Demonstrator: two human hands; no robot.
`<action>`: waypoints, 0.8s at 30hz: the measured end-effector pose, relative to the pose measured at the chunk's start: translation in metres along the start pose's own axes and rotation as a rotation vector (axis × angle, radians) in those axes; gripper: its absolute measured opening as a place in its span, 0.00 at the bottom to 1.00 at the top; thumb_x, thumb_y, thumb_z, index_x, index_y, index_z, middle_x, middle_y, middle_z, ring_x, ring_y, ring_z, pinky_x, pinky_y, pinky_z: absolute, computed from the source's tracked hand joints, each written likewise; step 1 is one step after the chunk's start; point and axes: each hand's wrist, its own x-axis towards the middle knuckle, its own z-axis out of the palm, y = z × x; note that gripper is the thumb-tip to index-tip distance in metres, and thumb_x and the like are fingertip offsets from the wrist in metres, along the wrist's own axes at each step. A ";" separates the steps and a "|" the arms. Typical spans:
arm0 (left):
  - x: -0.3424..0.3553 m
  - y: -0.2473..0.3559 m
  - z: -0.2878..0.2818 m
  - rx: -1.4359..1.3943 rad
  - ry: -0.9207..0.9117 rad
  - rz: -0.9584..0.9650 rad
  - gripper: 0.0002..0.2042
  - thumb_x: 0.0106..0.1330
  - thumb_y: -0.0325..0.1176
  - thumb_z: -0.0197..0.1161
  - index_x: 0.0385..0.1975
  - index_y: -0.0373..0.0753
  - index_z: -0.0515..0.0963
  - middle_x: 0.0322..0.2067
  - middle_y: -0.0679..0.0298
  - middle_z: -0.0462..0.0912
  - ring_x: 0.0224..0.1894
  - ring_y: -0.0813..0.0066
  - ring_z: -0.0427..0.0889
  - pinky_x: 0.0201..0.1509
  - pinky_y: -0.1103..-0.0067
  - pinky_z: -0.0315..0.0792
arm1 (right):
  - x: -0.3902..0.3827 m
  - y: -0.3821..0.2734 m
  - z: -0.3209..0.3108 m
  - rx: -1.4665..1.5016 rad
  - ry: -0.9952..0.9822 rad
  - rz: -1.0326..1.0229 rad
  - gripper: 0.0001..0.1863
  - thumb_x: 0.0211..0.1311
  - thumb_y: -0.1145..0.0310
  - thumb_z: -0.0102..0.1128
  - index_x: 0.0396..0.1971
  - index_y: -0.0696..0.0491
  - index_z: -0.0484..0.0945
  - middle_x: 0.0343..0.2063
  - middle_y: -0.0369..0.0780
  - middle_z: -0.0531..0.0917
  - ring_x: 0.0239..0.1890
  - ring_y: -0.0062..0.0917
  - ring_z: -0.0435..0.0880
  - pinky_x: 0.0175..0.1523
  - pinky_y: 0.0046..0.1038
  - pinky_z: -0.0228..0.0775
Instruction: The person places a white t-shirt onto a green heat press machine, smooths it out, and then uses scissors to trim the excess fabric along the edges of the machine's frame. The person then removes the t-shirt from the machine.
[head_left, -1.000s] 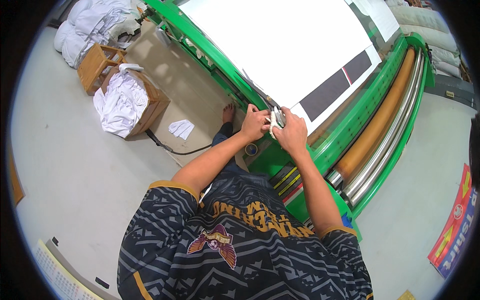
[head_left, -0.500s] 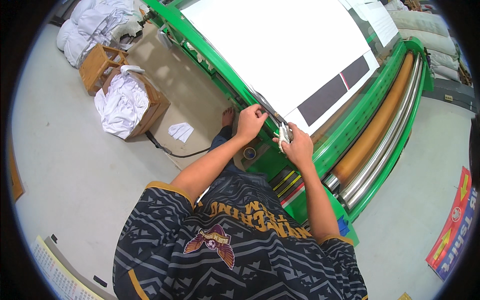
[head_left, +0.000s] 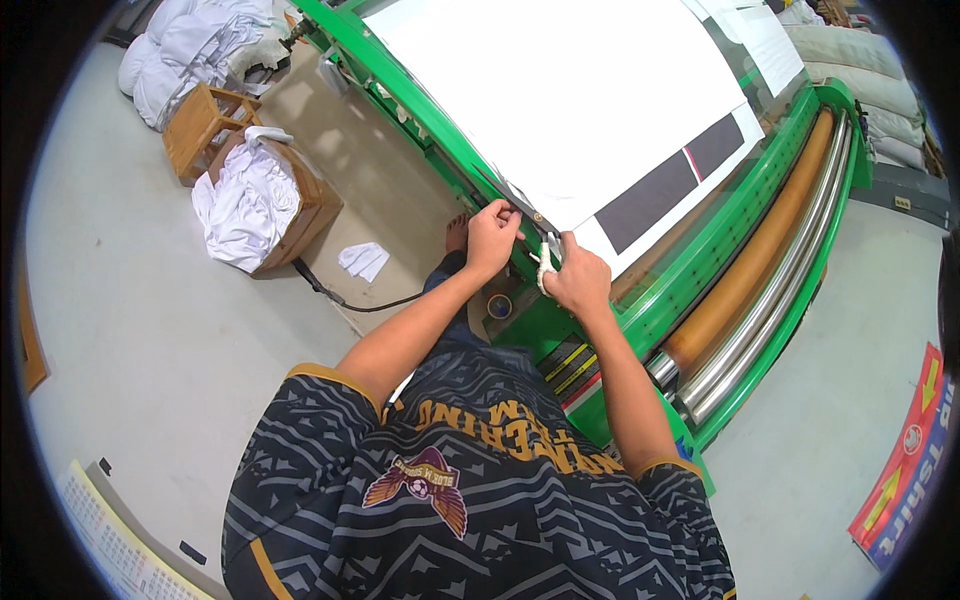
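A big green machine (head_left: 700,240) carries a wide white sheet (head_left: 570,100) with a dark grey band (head_left: 670,175) near its right edge. My left hand (head_left: 493,236) pinches the sheet's near edge at the machine's rim. My right hand (head_left: 575,283) is just to the right of it, closed on a small white roll (head_left: 545,262) held against the same edge. An orange roller (head_left: 760,240) and silver rollers (head_left: 790,270) run along the machine's right side.
A cardboard box of white cloth (head_left: 250,200) and a wooden stool (head_left: 200,125) stand on the floor at left. White bundles (head_left: 190,50) lie behind them. A black cable (head_left: 340,295) and a scrap of white cloth (head_left: 362,260) lie near my feet.
My hands have moved apart: the left one has slid left along the sheet's edge, while the right one stays with the white roll. My head has shifted slightly.
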 end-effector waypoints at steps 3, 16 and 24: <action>0.001 0.003 0.000 -0.018 -0.007 -0.006 0.11 0.74 0.27 0.69 0.46 0.23 0.84 0.29 0.59 0.90 0.30 0.72 0.94 0.32 0.77 0.80 | 0.004 0.004 0.002 0.029 0.057 -0.041 0.31 0.50 0.58 0.69 0.57 0.52 0.82 0.26 0.51 0.88 0.33 0.53 0.91 0.41 0.53 0.81; 0.034 0.021 0.002 -0.022 -0.005 -0.025 0.10 0.70 0.22 0.65 0.47 0.23 0.85 0.28 0.59 0.88 0.25 0.66 0.92 0.28 0.76 0.82 | -0.003 0.012 -0.018 0.133 0.123 -0.046 0.30 0.52 0.56 0.69 0.57 0.49 0.84 0.29 0.51 0.89 0.34 0.52 0.91 0.42 0.52 0.81; 0.040 0.023 -0.002 -0.044 -0.049 -0.038 0.07 0.70 0.21 0.61 0.35 0.23 0.84 0.25 0.57 0.87 0.22 0.66 0.91 0.27 0.73 0.82 | -0.002 0.012 -0.026 0.118 0.044 -0.022 0.32 0.55 0.55 0.71 0.62 0.47 0.84 0.30 0.51 0.90 0.37 0.53 0.91 0.45 0.51 0.81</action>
